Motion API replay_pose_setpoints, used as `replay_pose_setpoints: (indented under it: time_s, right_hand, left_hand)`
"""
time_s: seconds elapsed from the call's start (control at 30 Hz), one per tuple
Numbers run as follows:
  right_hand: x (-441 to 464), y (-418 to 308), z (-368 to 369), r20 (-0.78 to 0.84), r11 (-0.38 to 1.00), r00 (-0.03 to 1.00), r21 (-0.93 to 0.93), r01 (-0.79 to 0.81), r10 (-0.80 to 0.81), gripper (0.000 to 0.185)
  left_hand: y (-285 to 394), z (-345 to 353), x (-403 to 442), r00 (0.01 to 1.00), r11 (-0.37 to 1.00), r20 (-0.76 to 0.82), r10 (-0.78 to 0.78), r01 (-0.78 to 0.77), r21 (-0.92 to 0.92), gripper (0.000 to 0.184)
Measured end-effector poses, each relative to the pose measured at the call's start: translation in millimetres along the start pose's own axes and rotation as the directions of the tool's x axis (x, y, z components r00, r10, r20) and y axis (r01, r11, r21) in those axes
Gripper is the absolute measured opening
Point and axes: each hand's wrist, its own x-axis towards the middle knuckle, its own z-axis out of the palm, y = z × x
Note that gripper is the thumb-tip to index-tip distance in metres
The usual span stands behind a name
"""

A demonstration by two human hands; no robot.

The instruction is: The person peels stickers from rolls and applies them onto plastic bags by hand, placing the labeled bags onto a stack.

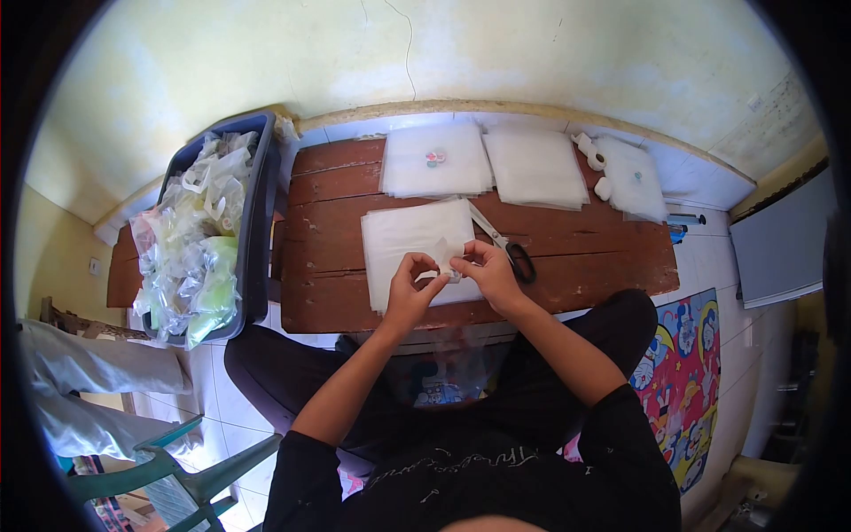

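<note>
My left hand [416, 282] and my right hand [487, 271] meet over the front stack of clear plastic sheets or bags [399, 235]. Fingertips of both hands pinch a small white slip [446, 257], which looks like paper or a sticker backing; its exact kind is too small to make out. Just right of the stack lies a pair of scissors [503, 241] with black handles, its blades pointing up and left. The scissors are close to my right hand, but neither hand grips them.
More plastic stacks [536, 168] line the back of the brown wooden table [328, 253], one bearing a small sticker-like item [435, 158]. White rolls [592, 152] lie at the right. A dark bin [259, 222] full of plastic bags stands left, near a green chair [199, 479].
</note>
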Motion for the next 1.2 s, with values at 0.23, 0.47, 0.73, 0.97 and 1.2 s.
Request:
replay_pose_setpoints:
  time_s: [0.23, 0.47, 0.73, 0.97, 1.2]
  right_hand:
    - [-2.0, -9.8, 4.5, -0.026, 0.99, 0.998, 0.132, -0.049, 0.053, 0.009]
    - [-0.8, -10.6, 5.0, -0.079, 0.992, 0.997, 0.127, -0.001, 0.011, 0.01]
    - [-4.2, -16.5, 8.4, -0.176, 0.98, 0.979, 0.154, 0.126, -0.099, 0.019]
    - [-13.2, -23.6, 13.7, 0.193, 0.549, 0.772, -0.601, 0.581, -0.605, 0.02]
    - [-11.7, -15.6, 10.1, 0.266, 0.498, 0.748, -0.606, 0.62, -0.608, 0.015]
  left_hand:
    - [6.5, 1.6, -1.6, 0.963, 0.967, 0.104, -0.248, 0.241, 0.08, 0.03]
    - [5.4, 1.5, -2.1, 0.955, 0.966, 0.147, -0.259, 0.257, 0.036, 0.021]
    - [-2.2, 1.8, 0.4, 0.97, 0.97, -0.006, -0.242, 0.242, -0.017, 0.019]
    - [-1.0, -2.9, 3.1, 0.989, 0.992, -0.077, -0.13, 0.129, -0.016, 0.018]
    - [-4.8, -9.3, 4.2, 0.998, 0.996, -0.021, -0.066, 0.067, 0.056, 0.014]
